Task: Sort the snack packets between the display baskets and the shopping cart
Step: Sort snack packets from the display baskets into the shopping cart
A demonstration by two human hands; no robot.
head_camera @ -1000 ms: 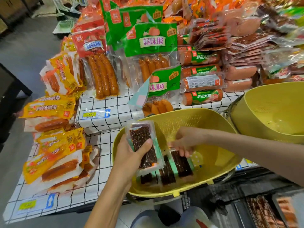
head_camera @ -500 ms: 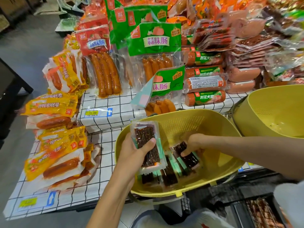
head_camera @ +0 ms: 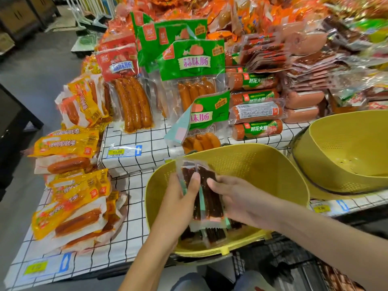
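Observation:
Over a yellow perforated basket (head_camera: 262,164) at the display's front edge, both my hands meet on clear packets of dark dried-meat snacks (head_camera: 210,194). My left hand (head_camera: 178,202) grips the packets from the left, thumb pressed across their front. My right hand (head_camera: 237,198) holds the right-hand packet against the stack, fingers behind it. More of the same dark packets (head_camera: 212,233) lie in the basket bottom below my hands. The black wire shopping cart (head_camera: 279,257) shows at the lower right, under the basket's edge.
A second yellow basket (head_camera: 340,150) sits to the right on the display. Sausage packs in green (head_camera: 193,66), red (head_camera: 119,66) and yellow (head_camera: 65,143) wrappers crowd the gridded white cloth (head_camera: 134,137). Grey floor lies left of the display.
My right hand lifted a dark packet out of the basket and brought it against the one in my left hand; both hands now hold the packets together.

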